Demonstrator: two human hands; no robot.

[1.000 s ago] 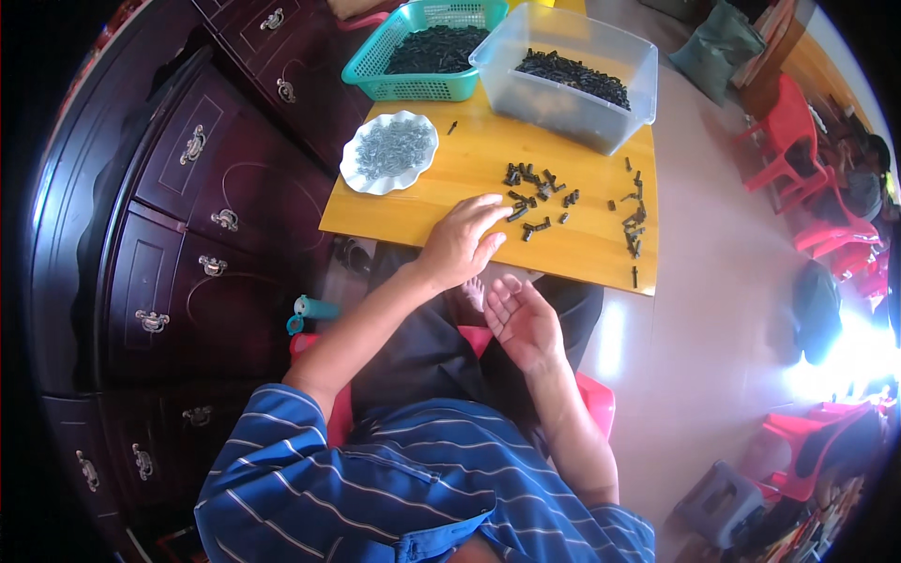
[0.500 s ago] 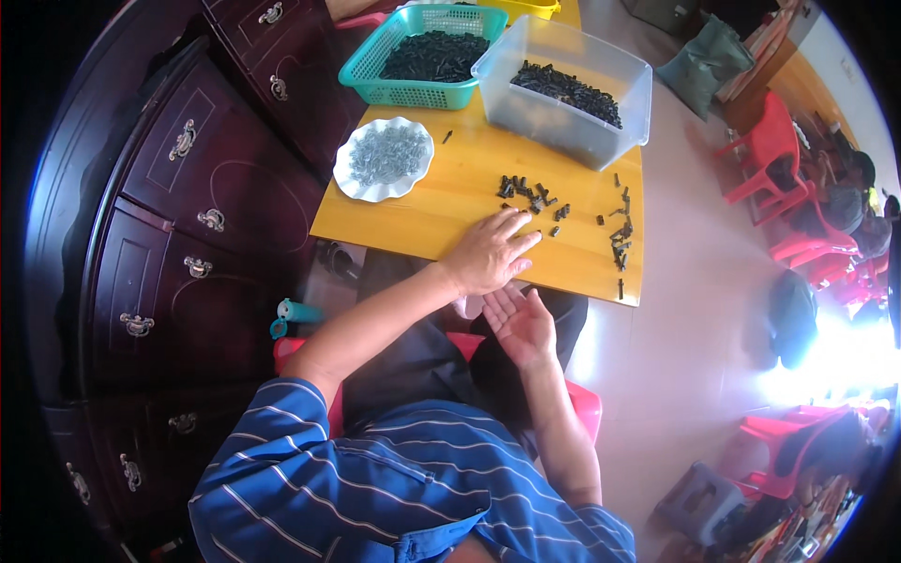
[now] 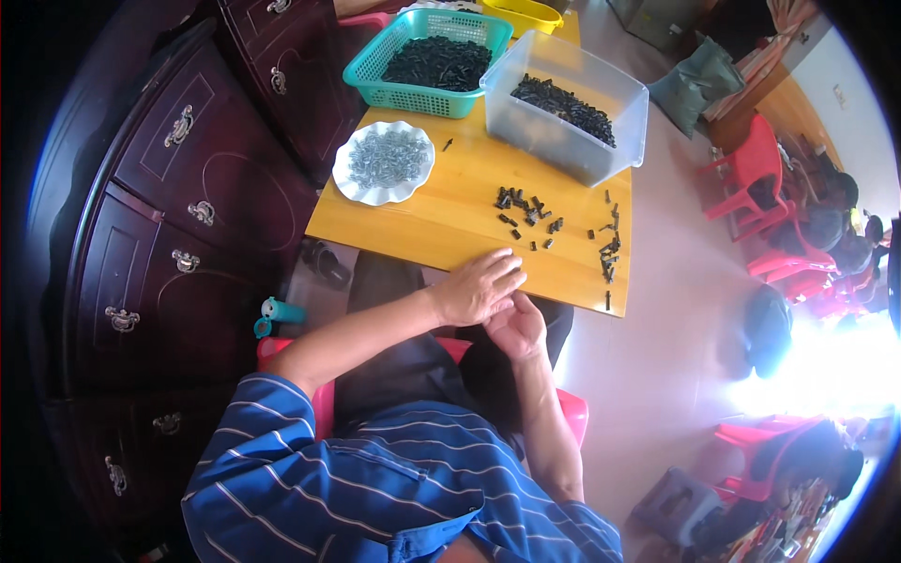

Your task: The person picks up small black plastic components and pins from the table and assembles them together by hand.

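At the table's near edge my left hand point(image 3: 477, 289) reaches across, palm down, its fingers stretched out and slightly bent, holding nothing that shows. Just below the edge my right hand point(image 3: 520, 330) is turned palm up and cupped, touching the left. The left hand hides most of the right fingers, so whether anything lies in that palm cannot be seen. Beyond my fingertips small black cylindrical parts point(image 3: 530, 214) are scattered loosely. More slim black parts point(image 3: 610, 253) form a line along the right side of the table.
On the yellow wooden table point(image 3: 404, 225) stand a scalloped white plate point(image 3: 346, 188) of small clear pieces, a green basket point(image 3: 413, 97) and a clear plastic bin point(image 3: 554, 141), both holding black parts. Dark drawers point(image 3: 178, 206) flank the left; red chairs point(image 3: 751, 183) stand on the right.
My left hand has drawn back from the black parts to the table's near edge. My right hand has risen slightly and met it, its fingers now covered. A few black parts lie uncovered.
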